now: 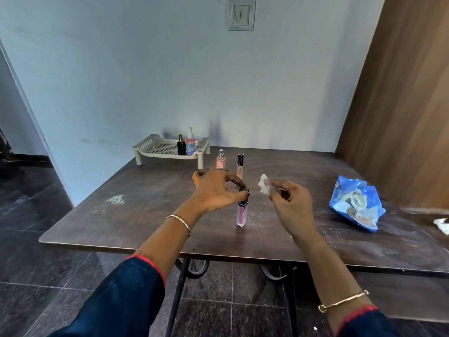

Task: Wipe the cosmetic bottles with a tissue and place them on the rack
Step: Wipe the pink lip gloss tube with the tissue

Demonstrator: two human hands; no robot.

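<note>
My left hand pinches the black cap of a pink lip gloss tube that stands upright on the dark table. My right hand holds a crumpled white tissue just right of the tube, apart from it. Behind stand a small pink spray bottle and a tall beige tube with a black cap. A beige perforated rack at the table's far edge holds a dark bottle and a pink spray bottle.
A blue tissue packet lies open on the table at the right, with a white tissue scrap beyond it. A wooden panel rises at the right, a wall behind. A whitish smear marks the table's left side.
</note>
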